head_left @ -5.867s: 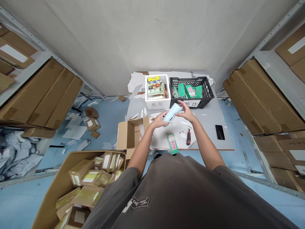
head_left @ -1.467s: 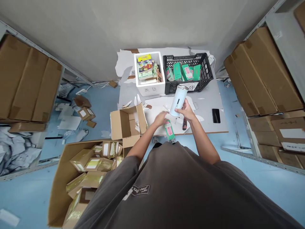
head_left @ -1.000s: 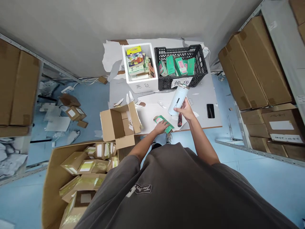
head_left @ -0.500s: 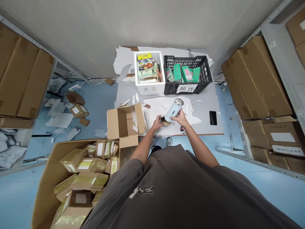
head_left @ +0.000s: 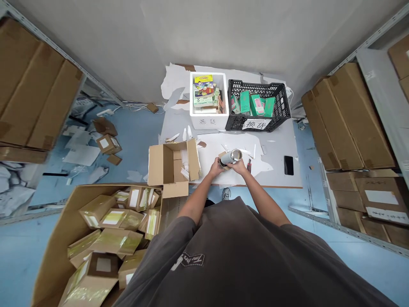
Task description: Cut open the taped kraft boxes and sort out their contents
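Observation:
Over the front of the table, both my hands work on a light blue thermos flask (head_left: 227,158) with a silver lid. My right hand (head_left: 239,166) is closed around its lidded end, and the lid faces right and up. My left hand (head_left: 217,167) grips a small box (head_left: 221,162) with a dark opening at the flask's lower end. How far the flask sits inside it I cannot tell. A red-and-black tool (head_left: 249,165) lies just right of my right hand. To the left stands an open cardboard box (head_left: 169,164) with white packing inside.
A white foam box (head_left: 209,123) of small packages and a black crate (head_left: 277,121) of green boxes stand at the back. A phone (head_left: 288,165) lies at right. Below left is a large carton (head_left: 57,238) of taped parcels. Shelves (head_left: 361,136) flank both sides.
The flask has tipped so its lid points more toward me, and it has come lower and closer to my left hand. My view has shifted slightly.

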The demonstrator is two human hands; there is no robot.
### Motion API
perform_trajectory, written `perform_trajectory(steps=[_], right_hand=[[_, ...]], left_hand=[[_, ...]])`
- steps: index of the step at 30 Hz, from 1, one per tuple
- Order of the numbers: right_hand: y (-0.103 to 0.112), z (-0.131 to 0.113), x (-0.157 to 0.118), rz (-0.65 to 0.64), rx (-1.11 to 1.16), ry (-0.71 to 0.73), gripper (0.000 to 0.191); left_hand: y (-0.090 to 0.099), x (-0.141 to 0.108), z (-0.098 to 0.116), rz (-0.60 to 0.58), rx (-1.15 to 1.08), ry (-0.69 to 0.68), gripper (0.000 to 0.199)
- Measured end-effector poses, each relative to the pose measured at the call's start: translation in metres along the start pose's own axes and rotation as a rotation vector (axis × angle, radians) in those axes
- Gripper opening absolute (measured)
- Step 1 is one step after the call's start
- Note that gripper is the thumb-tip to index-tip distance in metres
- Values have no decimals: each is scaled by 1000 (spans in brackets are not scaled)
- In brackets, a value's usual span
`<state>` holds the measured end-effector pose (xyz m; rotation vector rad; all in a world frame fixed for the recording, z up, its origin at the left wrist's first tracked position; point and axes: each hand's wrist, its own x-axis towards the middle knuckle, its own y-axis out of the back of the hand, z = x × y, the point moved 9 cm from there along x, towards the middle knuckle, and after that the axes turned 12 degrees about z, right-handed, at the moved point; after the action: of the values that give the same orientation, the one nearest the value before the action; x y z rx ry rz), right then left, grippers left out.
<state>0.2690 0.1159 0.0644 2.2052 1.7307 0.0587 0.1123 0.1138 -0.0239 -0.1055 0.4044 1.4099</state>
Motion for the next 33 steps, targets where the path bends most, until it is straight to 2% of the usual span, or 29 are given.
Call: perform_trajectory(steps=[3, 7, 10, 12, 14, 17, 20, 22, 25, 29, 33], right_hand=[[3, -9, -3, 21, -25, 100, 67], [7, 0, -8, 4, -137, 62, 65], [5, 8, -11, -26, -198, 62, 65], [1, 12, -10, -42, -194, 66, 66], [-6, 13, -5, -51, -160, 94, 67], [-19, 9, 3, -84, -100, 181, 66], [-29, 11, 9, -108, -81, 208, 67], [-30, 16, 10, -112, -73, 183, 73], [-26, 23, 4, -114, -53, 170, 87], [-24, 36, -9, -140, -70, 182, 107], [-28, 49, -16, -172, -79, 201, 106]], left_hand=[[1, 2, 4, 12, 66, -11, 77], [-3, 1, 14, -27, 103, -53, 87], [-1, -3, 22, -73, 121, -71, 103], [6, -9, 34, -99, 111, -110, 116], [20, -14, 57, -85, 91, -182, 122], [41, -18, 109, -18, 117, -367, 107], [34, -20, 158, -117, 277, -568, 76], [25, -17, 171, -176, 384, -605, 55], [16, -16, 166, -188, 505, -603, 48], [3, -22, 132, -132, 637, -574, 52], [-6, -25, 102, -38, 697, -513, 43]])
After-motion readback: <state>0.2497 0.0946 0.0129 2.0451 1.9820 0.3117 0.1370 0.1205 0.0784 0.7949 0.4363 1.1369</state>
